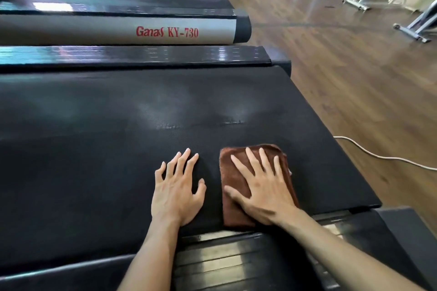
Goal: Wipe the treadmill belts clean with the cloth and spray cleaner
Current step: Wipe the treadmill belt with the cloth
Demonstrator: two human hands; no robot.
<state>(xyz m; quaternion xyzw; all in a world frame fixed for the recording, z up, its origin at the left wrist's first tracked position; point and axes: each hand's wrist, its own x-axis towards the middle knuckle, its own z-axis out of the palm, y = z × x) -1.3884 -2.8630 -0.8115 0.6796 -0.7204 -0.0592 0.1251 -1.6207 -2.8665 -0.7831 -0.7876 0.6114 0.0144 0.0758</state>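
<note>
Head view: the brown cloth (238, 182) is pressed flat on the near right part of the treadmill belt (118, 149) by the right hand (262, 189), fingers straight, nothing grasped. The left hand (176, 189) is spread flat just beside it. Even pressure and overlapping strokes toward the far damp streak (227, 120) are advised.

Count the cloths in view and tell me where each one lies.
1. The brown cloth lies folded on the near treadmill belt, flat under the right hand. The left hand rests on bare belt beside it. Others may lie outside the view.
</note>
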